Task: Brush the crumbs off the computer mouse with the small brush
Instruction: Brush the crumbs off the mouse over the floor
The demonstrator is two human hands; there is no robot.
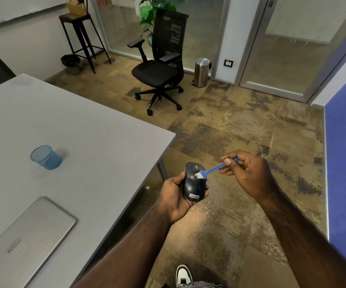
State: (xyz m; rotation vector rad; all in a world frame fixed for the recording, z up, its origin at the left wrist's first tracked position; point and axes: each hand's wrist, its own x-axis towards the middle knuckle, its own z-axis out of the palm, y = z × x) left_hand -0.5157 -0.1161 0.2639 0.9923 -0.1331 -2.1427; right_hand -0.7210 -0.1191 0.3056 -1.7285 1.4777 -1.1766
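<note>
while our left hand (175, 197) cradles black computer mouse (195, 183) lower centre of frame, our right hand (249, 175) pinches small brush (213, 169), white bristles touching mouse top.

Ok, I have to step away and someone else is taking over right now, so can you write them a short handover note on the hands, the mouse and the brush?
Left hand: grips the black computer mouse, held up over the floor beside the table corner.
Right hand: pinches the handle of the small blue brush; its white bristles rest on the mouse's top, near the wheel.
Done: brush and mouse are in hand, and brushing is under way.
Left: sweep the rest of the mouse. Crumbs are too small to see here, so check up close.
</note>
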